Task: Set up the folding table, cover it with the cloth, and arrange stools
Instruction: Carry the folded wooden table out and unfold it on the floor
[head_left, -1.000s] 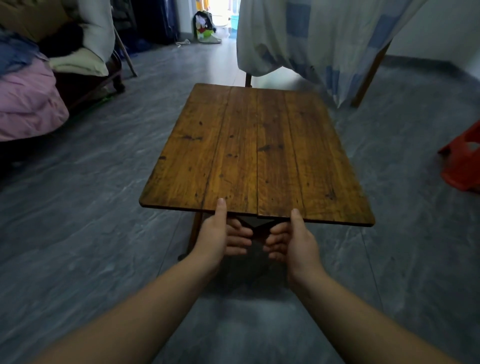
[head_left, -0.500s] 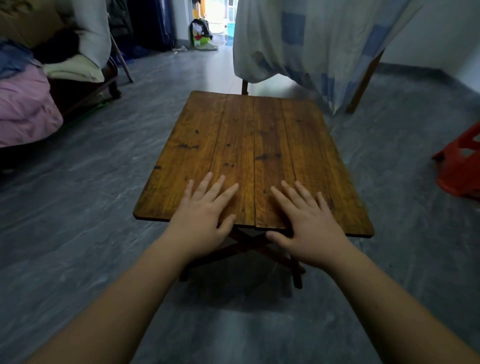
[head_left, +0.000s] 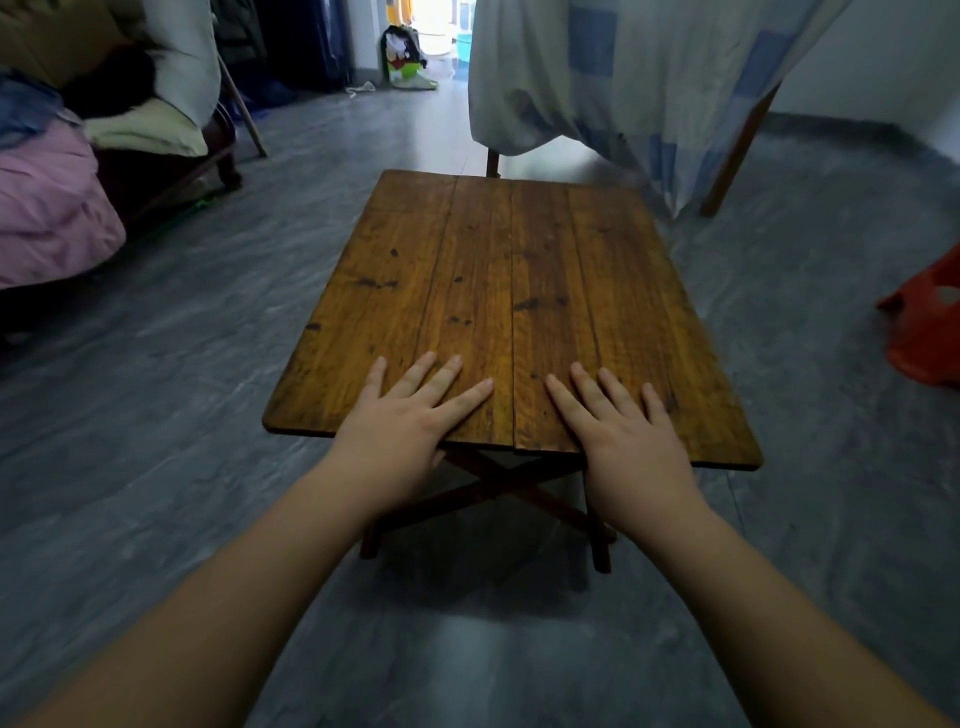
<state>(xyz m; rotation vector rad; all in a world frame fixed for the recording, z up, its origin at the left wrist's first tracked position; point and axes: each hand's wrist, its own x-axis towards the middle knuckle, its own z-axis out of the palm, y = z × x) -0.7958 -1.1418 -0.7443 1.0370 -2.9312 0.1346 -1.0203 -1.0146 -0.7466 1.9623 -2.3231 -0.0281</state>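
The brown wooden folding table (head_left: 509, 270) stands unfolded on the grey floor, its crossed legs showing under the near edge. My left hand (head_left: 400, 426) lies flat on the near left part of the top, fingers spread. My right hand (head_left: 621, 431) lies flat on the near right part, fingers spread too. Neither hand holds anything. A white cloth with blue squares (head_left: 639, 73) hangs over a wooden frame behind the table. An orange plastic stool (head_left: 927, 327) stands at the right edge of view, partly cut off.
A dark wooden couch piled with pink bedding (head_left: 47, 218) and pillows (head_left: 150, 130) fills the left side. Bags (head_left: 405, 57) sit by a bright doorway at the back. Grey floor surrounds the table on all sides.
My hands went from gripping under the table's near edge, thumbs on top, to lying flat on the tabletop. The tabletop now sits level and lower in view.
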